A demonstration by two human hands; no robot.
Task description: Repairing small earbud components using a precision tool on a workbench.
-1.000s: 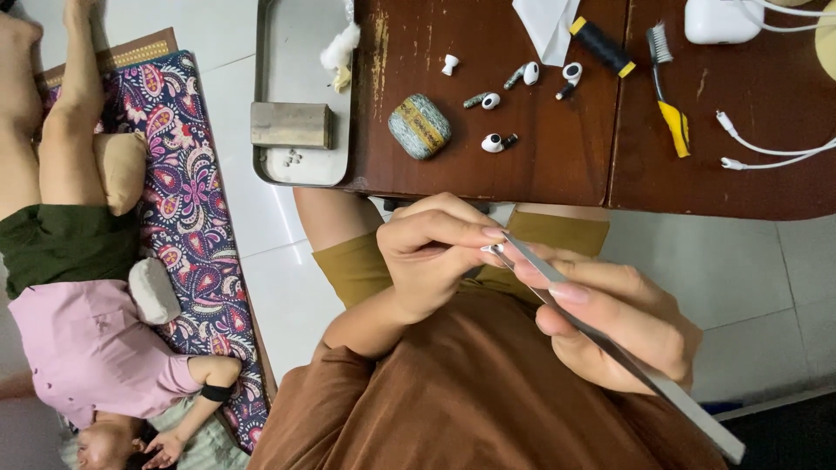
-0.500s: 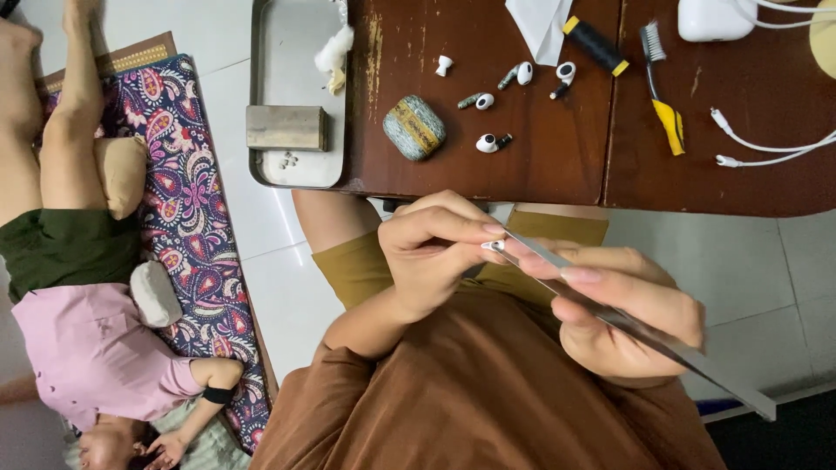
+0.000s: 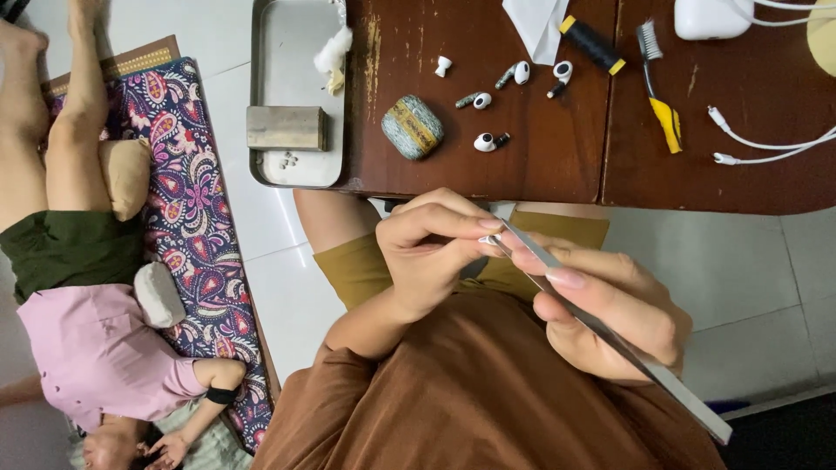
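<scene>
Both hands are working low, below the near edge of the desk (image 3: 557, 187), over the lap. The left hand (image 3: 431, 252) is pinched nearly closed, fingertips gripping a tiny pale part (image 3: 489, 240) that is too small to identify. The right hand (image 3: 610, 309) is curled around long metal tweezers (image 3: 610, 326), whose tips meet that part right at the left fingertips.

The risk, as I judge it, is that a squeeze too hard or a slip of the tips flicks the part away, and with no desk beneath, it drops onto the lap or the tiled floor.

Up on the desk, above the hands, lies a rounded grey-green pouch (image 3: 412, 127) with a yellowish label band. To its right lie loose white earbuds (image 3: 484, 142). To its left is a metal tray (image 3: 292, 52) holding a plain brownish box (image 3: 286, 128). Far right of the pouch sit a black spool with yellow ends (image 3: 592, 43) and a yellow-handled brush (image 3: 659, 87).
</scene>
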